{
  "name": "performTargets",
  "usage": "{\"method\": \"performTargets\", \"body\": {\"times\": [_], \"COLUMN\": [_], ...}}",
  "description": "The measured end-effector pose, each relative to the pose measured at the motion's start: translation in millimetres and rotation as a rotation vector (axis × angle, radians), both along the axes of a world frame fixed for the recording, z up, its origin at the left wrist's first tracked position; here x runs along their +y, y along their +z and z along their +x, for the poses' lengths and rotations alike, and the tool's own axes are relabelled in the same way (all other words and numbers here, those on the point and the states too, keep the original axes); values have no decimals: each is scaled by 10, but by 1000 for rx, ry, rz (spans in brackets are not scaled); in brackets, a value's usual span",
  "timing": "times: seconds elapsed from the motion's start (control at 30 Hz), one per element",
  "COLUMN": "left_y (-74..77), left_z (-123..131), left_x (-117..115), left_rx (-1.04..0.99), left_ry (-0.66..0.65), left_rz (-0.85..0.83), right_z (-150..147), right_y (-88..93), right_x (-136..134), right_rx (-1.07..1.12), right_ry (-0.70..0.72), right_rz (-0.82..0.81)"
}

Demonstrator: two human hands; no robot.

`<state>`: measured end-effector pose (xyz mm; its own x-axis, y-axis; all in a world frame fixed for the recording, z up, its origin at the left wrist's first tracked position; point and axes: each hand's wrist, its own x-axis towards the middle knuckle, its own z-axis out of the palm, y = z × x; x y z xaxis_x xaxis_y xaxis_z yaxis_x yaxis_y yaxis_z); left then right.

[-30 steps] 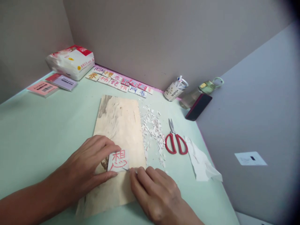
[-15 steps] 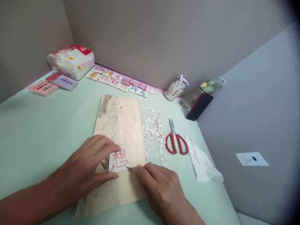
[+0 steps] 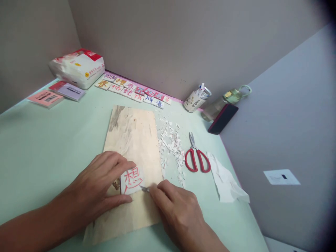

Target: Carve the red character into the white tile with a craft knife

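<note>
from my end, through the head camera, i have the white square (image 3: 133,180) lying flat on the near half of the wooden board (image 3: 139,140). it is close to square, so i read no clear long axis in it; the red character on it stands upright toward my side, its top aimed away, with a slight slant.

my left hand (image 3: 105,183) holds it between spread thumb and fingers, the forefinger at the far edge and the thumb at the near edge. my right hand (image 3: 178,210) pinches a small blade (image 3: 144,189) between thumb and curled fingers, most of its handle hidden. the blade's long axis runs out from the fingertips to the left and a little away from me, its point at the near right corner of the square. i cannot tell whether the tip touches the surface.

the board's own long axis runs away from me across the pale green tabletop (image 3: 60,147). along its right side lie white scraps (image 3: 172,141). beyond them, the scissors (image 3: 194,147) point away from me, blades slightly apart, red handles toward me, with a crumpled tissue (image 3: 227,185) just to their right.
</note>
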<state>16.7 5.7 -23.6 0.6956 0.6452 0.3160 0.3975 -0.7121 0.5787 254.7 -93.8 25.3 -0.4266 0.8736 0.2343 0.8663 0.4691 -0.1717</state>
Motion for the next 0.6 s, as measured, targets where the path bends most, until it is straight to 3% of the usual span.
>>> {"method": "performTargets", "body": {"times": [0.2, 0.4, 0.6], "left_y": [-19, 89, 163], "left_z": [-44, -31, -51], "left_x": [4, -56, -10], "left_rx": [-29, -138, -198], "left_ry": [14, 99, 84], "left_rz": [-58, -99, -119], "right_z": [59, 175, 166], "right_y": [48, 67, -1], "right_x": [28, 124, 160], "right_rx": [122, 481, 612], "right_ry": [-20, -197, -248], "right_rz": [-86, -204, -324]}}
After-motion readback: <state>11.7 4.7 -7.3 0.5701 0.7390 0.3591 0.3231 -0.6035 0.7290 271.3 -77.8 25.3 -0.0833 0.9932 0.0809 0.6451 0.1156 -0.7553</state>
